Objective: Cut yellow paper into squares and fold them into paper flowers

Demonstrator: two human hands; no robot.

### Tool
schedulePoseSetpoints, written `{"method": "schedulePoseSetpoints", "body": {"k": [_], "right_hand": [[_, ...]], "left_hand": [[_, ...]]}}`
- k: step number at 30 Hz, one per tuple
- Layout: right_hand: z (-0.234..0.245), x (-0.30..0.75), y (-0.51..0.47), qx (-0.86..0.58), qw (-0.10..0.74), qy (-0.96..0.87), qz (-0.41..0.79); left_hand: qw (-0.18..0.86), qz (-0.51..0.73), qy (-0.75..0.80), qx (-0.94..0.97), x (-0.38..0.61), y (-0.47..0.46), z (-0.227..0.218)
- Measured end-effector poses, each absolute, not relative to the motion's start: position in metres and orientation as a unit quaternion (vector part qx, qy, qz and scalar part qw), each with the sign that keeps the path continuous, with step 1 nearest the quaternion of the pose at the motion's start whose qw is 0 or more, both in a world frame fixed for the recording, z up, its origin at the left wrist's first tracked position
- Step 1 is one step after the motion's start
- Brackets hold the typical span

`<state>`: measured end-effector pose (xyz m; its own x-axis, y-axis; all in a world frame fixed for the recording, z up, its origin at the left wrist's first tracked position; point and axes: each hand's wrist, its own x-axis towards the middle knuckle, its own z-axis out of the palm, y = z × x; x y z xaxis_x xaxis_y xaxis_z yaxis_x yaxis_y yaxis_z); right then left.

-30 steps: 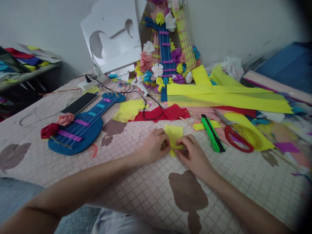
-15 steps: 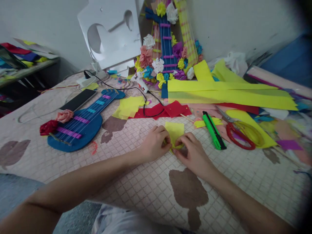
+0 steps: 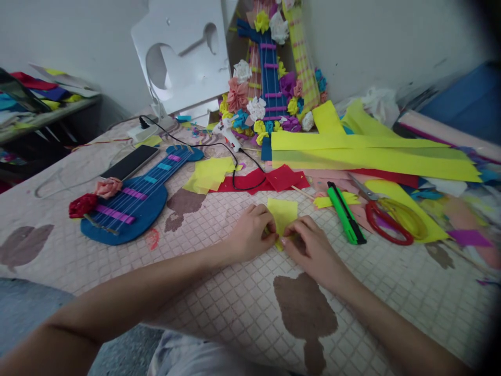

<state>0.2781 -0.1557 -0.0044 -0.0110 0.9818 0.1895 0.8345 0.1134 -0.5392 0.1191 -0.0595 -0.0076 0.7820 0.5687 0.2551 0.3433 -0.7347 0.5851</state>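
Note:
Between both hands, a small piece of yellow crepe paper [image 3: 282, 210] lies over the patterned tablecloth. My left hand [image 3: 256, 232] pinches its near left edge, thumb and fingers together. On the near right edge, my right hand [image 3: 309, 243] is closed in a similar pinch, its fingertips close to the left ones. The paper's far part stays flat and square, while the near edge is gathered and partly hidden by the fingers. A green utility knife [image 3: 346, 213] and red-handled scissors [image 3: 391, 222] lie to the right of my right hand.
At left lies a blue toy guitar [image 3: 144, 201] with paper roses, beside a black phone [image 3: 131, 162]. Behind are yellow sheets [image 3: 206, 174], red paper [image 3: 284, 178], a corded hot glue gun [image 3: 229, 134] and long yellow strips [image 3: 371, 156]. Decorated guitars [image 3: 270, 78] lean at the back.
The view has shifted slightly. Both hands keep their pinch on the yellow paper, and its near edge now shows a small point below the fingertips.

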Motion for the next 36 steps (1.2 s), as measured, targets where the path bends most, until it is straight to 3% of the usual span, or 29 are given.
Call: {"method": "schedulePoseSetpoints", "body": {"k": [13,19,36], "right_hand": [[-0.011,0.273,-0.156,-0.656,0.251,-0.706,0.092],[-0.013,0.273,-0.156,-0.657,0.257,-0.704,0.086],[-0.013,0.285,-0.158,-0.629,0.301,-0.696,0.17]], "left_hand": [[0.312,0.24,0.297,0.87,0.108,-0.046,-0.001],[0.235,0.204,0.306,0.9,0.119,-0.066,-0.002],[0.292,0.213,0.275,0.891,0.111,-0.053,-0.005]]}}
